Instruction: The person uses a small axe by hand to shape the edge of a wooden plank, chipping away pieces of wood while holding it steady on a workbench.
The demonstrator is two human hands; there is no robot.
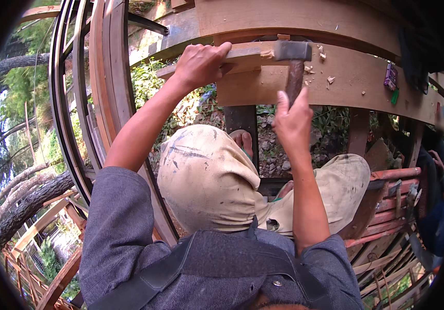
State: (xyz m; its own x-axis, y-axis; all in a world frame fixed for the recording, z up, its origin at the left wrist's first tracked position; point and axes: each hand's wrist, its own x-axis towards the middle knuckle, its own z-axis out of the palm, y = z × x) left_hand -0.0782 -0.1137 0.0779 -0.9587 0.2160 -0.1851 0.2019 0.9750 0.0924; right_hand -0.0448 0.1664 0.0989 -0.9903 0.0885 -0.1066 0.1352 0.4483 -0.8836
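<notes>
The left hand [201,64] clamps a wooden board [245,59] jutting past the left end of a broad plank [359,75]. By the far edge, the board's splintered end sits just beside a hammer [294,67]. The right hand [293,118] grips its handle above the near edge. Wood chips [330,79] lie near the far edge, a purple packet [390,76] toward the right end.

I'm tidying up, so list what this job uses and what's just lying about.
In use:
- hammer, in the right hand
- wood strip, in the left hand
- plank, apparently the work surface

Lying about:
- wood chips
- purple packet
- small green object
</notes>
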